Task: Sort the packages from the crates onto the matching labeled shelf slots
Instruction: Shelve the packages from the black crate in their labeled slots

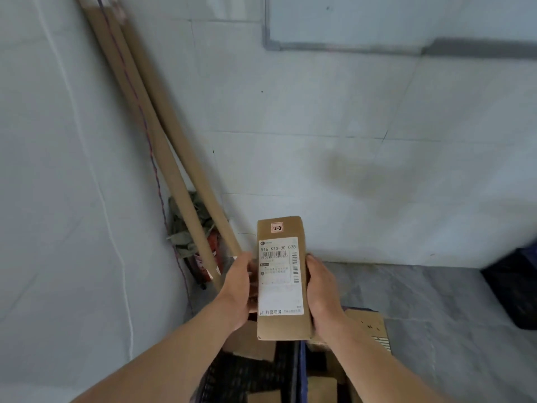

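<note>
A long brown cardboard package (280, 277) is held in mid-air just below the middle of the view, above a dark mesh-walled crate (232, 376) at 6 o'clock. Its long axis runs from 12 to 6 o'clock, with the labelled face turned up to the camera.

The left hand (238, 289) grips the long edge at the package's 9 o'clock and the right hand (322, 289) grips the opposite edge at 3 o'clock. Both are closed round it at about mid-length, so neither is nearer than the other.

At the 12 o'clock end sits a small square sticker (277, 228) that reads 2-2, probably the slot to look for. Below it a white shipping label (280, 274) covers most of the face; its fine print is too blurred to read.

No shelf or slot label is in view, so which way the package must travel cannot be told. The forearms hide much of the crate, and the bottom edge cuts it off. More brown cardboard boxes (366, 327) lie in it. A second dark blue crate (514, 289) at 3 o'clock is cropped, its contents unseen. Tall brown cardboard tubes (162, 146) lean in the corner at 10 o'clock.
</note>
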### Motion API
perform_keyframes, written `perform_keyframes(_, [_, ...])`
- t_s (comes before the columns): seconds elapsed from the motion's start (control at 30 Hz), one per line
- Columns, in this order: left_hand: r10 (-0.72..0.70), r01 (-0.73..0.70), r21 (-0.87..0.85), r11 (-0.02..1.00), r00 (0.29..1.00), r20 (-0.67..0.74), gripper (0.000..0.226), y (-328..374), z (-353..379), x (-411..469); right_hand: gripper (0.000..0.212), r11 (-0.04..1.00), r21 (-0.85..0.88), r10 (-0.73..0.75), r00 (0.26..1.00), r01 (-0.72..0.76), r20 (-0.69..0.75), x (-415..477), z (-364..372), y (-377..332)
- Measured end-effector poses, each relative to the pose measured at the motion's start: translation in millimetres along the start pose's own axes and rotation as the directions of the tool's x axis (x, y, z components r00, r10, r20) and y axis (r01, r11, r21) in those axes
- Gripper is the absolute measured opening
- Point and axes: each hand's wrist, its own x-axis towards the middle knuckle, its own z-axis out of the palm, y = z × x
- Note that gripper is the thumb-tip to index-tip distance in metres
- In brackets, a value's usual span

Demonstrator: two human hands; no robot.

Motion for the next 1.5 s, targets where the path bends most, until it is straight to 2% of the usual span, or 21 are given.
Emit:
perform_keyframes(0.23, [0.075,-0.079,0.025,0.997,0.987,0.144,0.038,41.2,23.3,-54.8,0.045,0.984,-0.038,-0.176,0.972,0.172,-0.156,-49.6,-18.9,-56.2])
perform_keyframes(0.4, [0.113,-0.138,0.087,0.987,0.963,0.243,0.04,62.5,38.6,-96.1,0.049,0.974,0.056,-0.198,0.947,0.218,-0.252,-94.5,-31.4,-84.7])
perform_keyframes(0.7, [0.124,-0.188,0.135,0.973,0.916,0.381,0.04,82.1,81.7,-176.0,0.049,0.95,-0.012,-0.281,0.843,0.311,-0.459,-180.2,-66.5,-124.6])
perform_keyframes(0.9, [0.153,-0.231,0.115,0.966,0.871,0.466,0.039,86.0,120.5,-235.2,0.053,0.925,-0.071,-0.351,0.769,0.373,-0.534,-235.2,-107.8,-149.8])
perform_keyframes(1.03, [0.168,-0.252,0.099,0.963,0.842,0.512,0.039,78.0,145.8,-276.4,0.048,0.918,-0.087,-0.363,0.727,0.388,-0.583,-274.2,-137.4,-158.4])
perform_keyframes(1.3, [0.215,-0.293,0.046,0.955,0.791,0.573,0.041,61.7,179.7,-348.6,0.061,0.908,-0.042,-0.358,0.717,0.418,-0.598,-348.2,-176.5,-171.1])
perform_keyframes(1.5, [0.234,-0.32,0.022,0.947,0.736,0.635,0.044,55.0,193.4,-382.9,0.055,0.899,-0.048,-0.357,0.663,0.436,-0.658,-392.8,-184.6,-177.0])
